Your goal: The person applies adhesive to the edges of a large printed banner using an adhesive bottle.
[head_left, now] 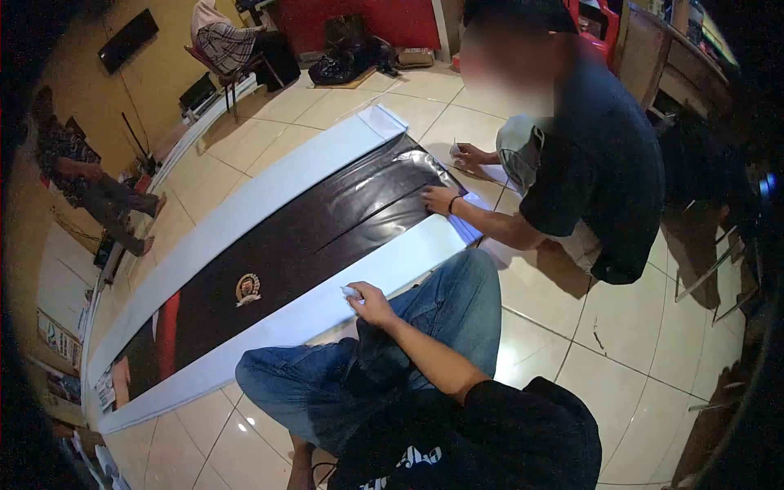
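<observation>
A long banner lies flat on the tiled floor, its middle dark (327, 229) with a small round emblem (247, 288) and its border white (384, 273). My right hand (369, 300) rests on the near white border, fingers closed on a small white object (349, 291). My left hand is out of view. My jeans-clad knee (453, 294) is bent right beside the banner's edge. Across from me a person in a dark shirt (604, 163) crouches at the banner's right end, one hand (441, 198) flat on the dark part and the other (467, 153) just beyond it.
Pale floor tiles (621, 343) stretch to the right. A chair draped with checked cloth (224, 45) and dark bags (351, 57) stand at the back by a red wall. Another person's legs (114, 204) show at the left. Metal frames (719, 269) lean at the right.
</observation>
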Motion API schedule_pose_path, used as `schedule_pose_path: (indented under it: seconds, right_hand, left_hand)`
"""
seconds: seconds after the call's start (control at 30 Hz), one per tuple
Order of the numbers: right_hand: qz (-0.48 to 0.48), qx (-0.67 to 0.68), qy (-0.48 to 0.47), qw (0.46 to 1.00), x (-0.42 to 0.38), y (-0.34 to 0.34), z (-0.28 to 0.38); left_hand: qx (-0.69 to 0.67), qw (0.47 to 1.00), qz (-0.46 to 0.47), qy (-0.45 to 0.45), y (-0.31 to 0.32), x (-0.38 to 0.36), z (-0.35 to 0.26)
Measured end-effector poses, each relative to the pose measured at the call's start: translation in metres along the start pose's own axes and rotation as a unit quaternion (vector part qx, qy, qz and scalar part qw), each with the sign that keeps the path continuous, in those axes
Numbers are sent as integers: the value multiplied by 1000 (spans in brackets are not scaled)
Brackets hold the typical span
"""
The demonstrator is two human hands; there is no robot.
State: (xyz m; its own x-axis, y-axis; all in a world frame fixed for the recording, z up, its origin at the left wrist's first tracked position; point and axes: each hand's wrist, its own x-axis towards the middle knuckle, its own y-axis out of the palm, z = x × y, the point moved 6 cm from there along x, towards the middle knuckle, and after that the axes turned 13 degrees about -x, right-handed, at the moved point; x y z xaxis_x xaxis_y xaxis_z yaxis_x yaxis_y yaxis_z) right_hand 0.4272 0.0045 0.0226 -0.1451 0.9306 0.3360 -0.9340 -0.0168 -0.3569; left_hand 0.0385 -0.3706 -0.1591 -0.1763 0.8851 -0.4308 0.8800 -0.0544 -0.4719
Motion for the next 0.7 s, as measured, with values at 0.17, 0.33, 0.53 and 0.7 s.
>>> schedule_pose_path:
  seconds: [0.17,0.33,0.53,0.7]
  right_hand:
    - [-30,14,5,999,-4,-4,0]
    - [-23,2,19,1000,-17,-13,3]
    - [-33,-20,37,999,-22,-11,-5]
    - [-24,-52,10,998,-21,-10,17]
  left_hand:
    - [179,976,-117,41,-1,-69,-134]
    - [190,958,-111,185,-11,-73,-116]
    - [156,974,-104,130,-27,-46,-75]
    - [13,989,-110,94,-31,-18,-51]
